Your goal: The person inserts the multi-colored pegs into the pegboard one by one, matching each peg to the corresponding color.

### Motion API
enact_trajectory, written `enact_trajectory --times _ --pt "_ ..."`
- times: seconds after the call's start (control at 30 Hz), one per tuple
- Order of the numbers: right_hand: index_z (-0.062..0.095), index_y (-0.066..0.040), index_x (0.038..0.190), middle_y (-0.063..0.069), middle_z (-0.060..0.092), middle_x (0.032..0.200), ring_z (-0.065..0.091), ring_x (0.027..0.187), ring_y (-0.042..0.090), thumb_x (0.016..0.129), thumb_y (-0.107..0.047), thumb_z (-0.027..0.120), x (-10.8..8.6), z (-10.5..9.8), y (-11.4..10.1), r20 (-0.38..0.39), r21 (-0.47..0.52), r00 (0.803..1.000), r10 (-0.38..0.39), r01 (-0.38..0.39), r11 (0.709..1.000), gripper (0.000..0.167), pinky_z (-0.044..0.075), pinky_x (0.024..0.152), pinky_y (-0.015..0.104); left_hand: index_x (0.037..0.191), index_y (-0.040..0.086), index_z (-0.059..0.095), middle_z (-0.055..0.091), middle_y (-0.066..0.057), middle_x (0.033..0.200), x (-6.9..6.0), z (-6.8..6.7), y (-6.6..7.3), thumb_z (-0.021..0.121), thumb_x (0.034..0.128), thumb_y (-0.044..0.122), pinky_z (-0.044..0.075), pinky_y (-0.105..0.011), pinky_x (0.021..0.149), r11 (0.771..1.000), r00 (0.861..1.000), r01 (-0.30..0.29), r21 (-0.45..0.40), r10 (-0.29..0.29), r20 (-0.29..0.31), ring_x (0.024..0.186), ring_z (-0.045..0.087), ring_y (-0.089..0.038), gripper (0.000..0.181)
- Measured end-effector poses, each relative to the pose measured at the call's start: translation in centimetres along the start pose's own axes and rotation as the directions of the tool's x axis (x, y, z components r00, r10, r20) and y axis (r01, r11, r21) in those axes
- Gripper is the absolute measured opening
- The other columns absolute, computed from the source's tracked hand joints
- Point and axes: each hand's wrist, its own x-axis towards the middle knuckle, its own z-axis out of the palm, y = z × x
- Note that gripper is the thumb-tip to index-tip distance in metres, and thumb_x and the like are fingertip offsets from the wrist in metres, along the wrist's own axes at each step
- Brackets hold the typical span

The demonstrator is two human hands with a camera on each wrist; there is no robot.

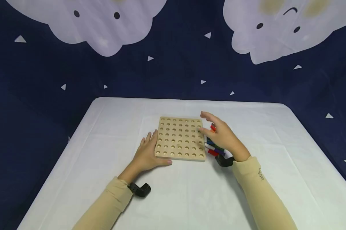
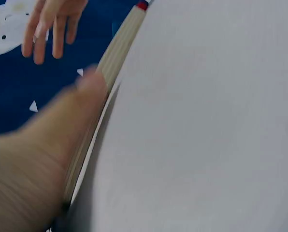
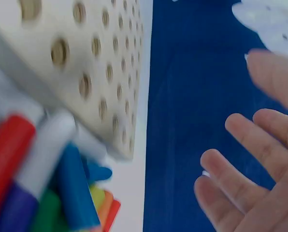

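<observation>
A square wooden board [image 1: 180,138] with rows of round holes lies flat on the table; the holes look unfilled. My left hand [image 1: 147,155] rests at its near left corner, with straight fingers along the left side and the thumb by the front edge. Held over the board's right side, my right hand [image 1: 224,136] has its fingers spread and nothing in them. Below that hand, a pile of coloured sticks [image 1: 213,153] lies beside the board, partly hidden. The right wrist view shows a red stick [image 3: 11,154], a blue stick [image 3: 76,188] and several others.
A white cloth covers the table [image 1: 118,121]. Behind it hangs a dark blue curtain [image 1: 173,73] with white clouds and triangles. Each wrist carries a black camera mount, such as the left mount [image 1: 141,190].
</observation>
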Motion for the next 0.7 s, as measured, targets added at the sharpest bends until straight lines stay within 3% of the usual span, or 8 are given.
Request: enact_trajectory --times 0.13,0.3,0.47,0.6,0.7 --pt "0.039 -0.014 0.152 0.014 0.049 0.15 0.046 0.136 0.039 0.101 -0.023 0.058 0.6 -1.2 1.3 -0.054 -0.026 0.996 0.07 -0.071 0.997 0.055 0.039 0.112 0.059 0.16 0.004 0.007 0.014 -0.014 0.167 -0.1 0.7 0.4 0.078 0.0716 0.065 0.004 -0.048 0.128 0.997 0.999 -0.031 0.071 0.033 -0.036 0.156 0.009 -0.031 0.129" --pt "0.047 -0.01 0.147 0.016 0.051 0.145 0.049 0.13 0.039 0.101 -0.021 0.056 1.7 -2.2 3.1 -0.068 -0.201 0.978 0.196 -0.206 0.958 0.048 0.04 0.11 0.06 0.158 -0.001 0.007 0.011 -0.016 0.167 -0.5 1.2 1.0 0.075 0.0775 0.063 0.004 -0.048 0.128 0.996 0.999 -0.027 0.088 0.031 -0.044 0.156 0.007 -0.03 0.123" --pt "0.056 -0.007 0.139 0.018 0.06 0.132 0.053 0.12 0.039 0.099 -0.024 0.06 2.6 -2.0 4.5 0.007 -0.393 0.96 0.279 -0.254 0.884 0.044 0.043 0.105 0.059 0.158 -0.001 0.007 0.011 -0.017 0.166 -0.6 1.4 1.1 0.075 0.0761 0.064 0.006 -0.046 0.128 0.996 0.998 -0.008 0.091 0.013 -0.055 0.155 0.008 -0.03 0.125" --pt "0.061 -0.006 0.133 0.016 0.068 0.116 0.059 0.099 0.033 0.098 -0.028 0.061 3.1 -1.6 5.2 0.075 -0.471 0.94 0.334 -0.261 0.843 0.042 0.049 0.093 0.054 0.158 -0.001 0.008 0.012 -0.017 0.166 -0.6 1.6 1.0 0.076 0.0747 0.064 0.007 -0.046 0.128 0.996 0.998 -0.005 0.087 0.011 -0.065 0.155 0.01 -0.03 0.126" --pt "0.064 -0.006 0.129 0.016 0.07 0.112 0.059 0.093 0.031 0.098 -0.029 0.061 3.3 -1.4 5.5 0.088 -0.501 0.926 0.367 -0.277 0.82 0.039 0.048 0.091 0.054 0.158 -0.001 0.009 0.013 -0.017 0.166 -0.5 1.8 0.8 0.076 0.0743 0.065 0.007 -0.045 0.128 0.996 0.998 -0.01 0.085 0.016 -0.065 0.155 0.01 -0.029 0.126"
